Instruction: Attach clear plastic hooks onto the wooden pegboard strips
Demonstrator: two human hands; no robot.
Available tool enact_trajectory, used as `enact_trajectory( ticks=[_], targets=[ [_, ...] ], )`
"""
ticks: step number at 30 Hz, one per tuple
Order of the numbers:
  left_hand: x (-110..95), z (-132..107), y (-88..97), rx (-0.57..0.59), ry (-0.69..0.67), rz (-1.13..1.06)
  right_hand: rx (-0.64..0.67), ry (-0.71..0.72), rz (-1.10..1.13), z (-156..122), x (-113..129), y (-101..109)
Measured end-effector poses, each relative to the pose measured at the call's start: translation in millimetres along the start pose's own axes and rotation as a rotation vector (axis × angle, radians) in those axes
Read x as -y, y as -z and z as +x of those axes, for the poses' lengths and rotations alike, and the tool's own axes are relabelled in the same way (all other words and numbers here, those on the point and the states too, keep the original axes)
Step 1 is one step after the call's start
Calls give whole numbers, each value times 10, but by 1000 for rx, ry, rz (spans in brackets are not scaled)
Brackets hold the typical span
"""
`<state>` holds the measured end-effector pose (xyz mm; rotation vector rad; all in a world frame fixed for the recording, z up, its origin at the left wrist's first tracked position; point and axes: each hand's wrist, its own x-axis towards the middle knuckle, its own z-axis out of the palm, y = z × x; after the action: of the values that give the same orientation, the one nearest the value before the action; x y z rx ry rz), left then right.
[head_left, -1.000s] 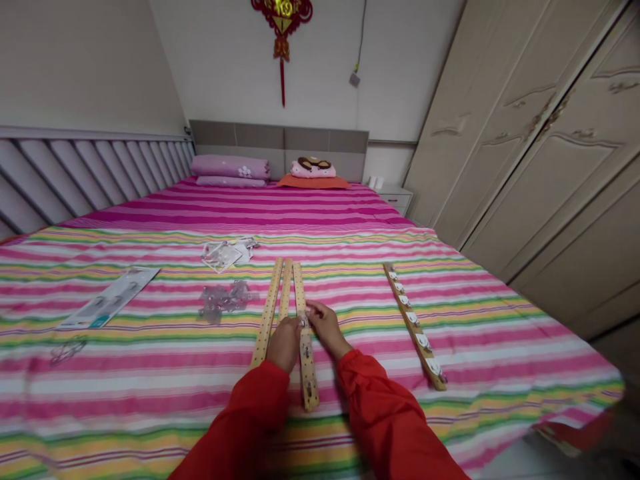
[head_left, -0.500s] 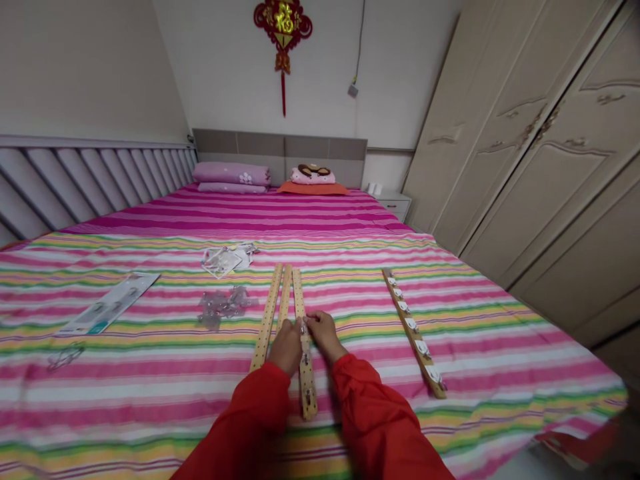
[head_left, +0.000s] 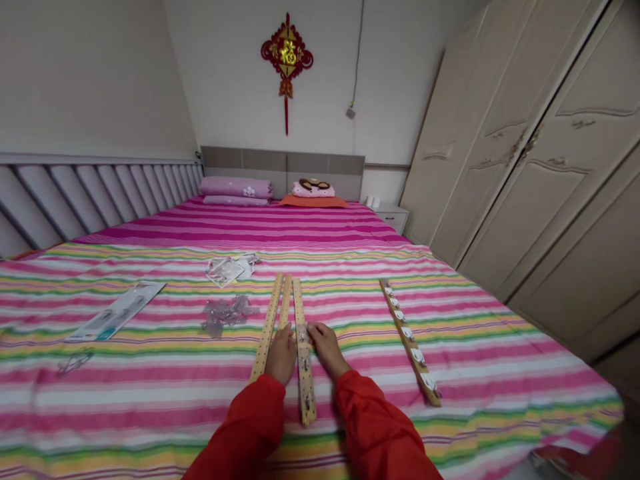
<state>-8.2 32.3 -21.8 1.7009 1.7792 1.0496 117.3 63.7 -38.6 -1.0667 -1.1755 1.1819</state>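
Three perforated wooden strips lie lengthwise on the bed. The right one [head_left: 299, 307] carries several small metal hooks on clear backings, the uppermost hook [head_left: 302, 336] lying between my hands. On its left, my left hand [head_left: 283, 353] rests over the middle strip [head_left: 285, 300], thumb a little apart from the curled fingers, nothing visible in them. My right hand [head_left: 325, 345] is at the right edge of the hooked strip, beside the top hook, with fingertips pinched together; what they hold, if anything, is too small to make out. The left strip [head_left: 267, 327] lies beyond my left hand.
A brown strip with white hooks [head_left: 410, 340] lies to the right. On the left are clear hook pieces [head_left: 227, 315], opened packets [head_left: 233, 268], a long clear package [head_left: 120, 312] and a wire-like item [head_left: 75, 361]. Folded bedding [head_left: 237, 188] sits by the headboard.
My left hand has drawn away leftward from the hook, which now shows clearly on the strip. My right hand stays at the strip's right edge. The camera view has tilted up slightly.
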Motion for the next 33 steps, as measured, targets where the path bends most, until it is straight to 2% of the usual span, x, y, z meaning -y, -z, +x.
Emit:
enact_trajectory(
  ticks=[2,5,11,15,22,24,26,31,33],
  targets=[
    [-9,-32,-23,-8,16,-64,2,24,-39,-15,12,-3],
    [-27,-51,-44,44,38,-148,-2,28,-80,-13,16,-11],
    [22,-10,-15,98,72,-267,-5,1,-54,-62,51,3],
    [38,-87,0,121,19,-294,-56,-10,-17,-189,41,33],
    [48,-248,-47,238,-67,-413,-134,-16,42,-376,-28,78],
    [56,-209,29,290,-84,-402,-137,-26,58,-381,-35,89],
    [75,-109,180,279,-84,-321,-143,-41,81,-378,-42,100],
    [196,295,695,-32,-162,154,-149,-66,138,-383,-63,118],
    [257,439,842,-109,-196,354,-144,-66,143,-389,-63,120]
  ],
)
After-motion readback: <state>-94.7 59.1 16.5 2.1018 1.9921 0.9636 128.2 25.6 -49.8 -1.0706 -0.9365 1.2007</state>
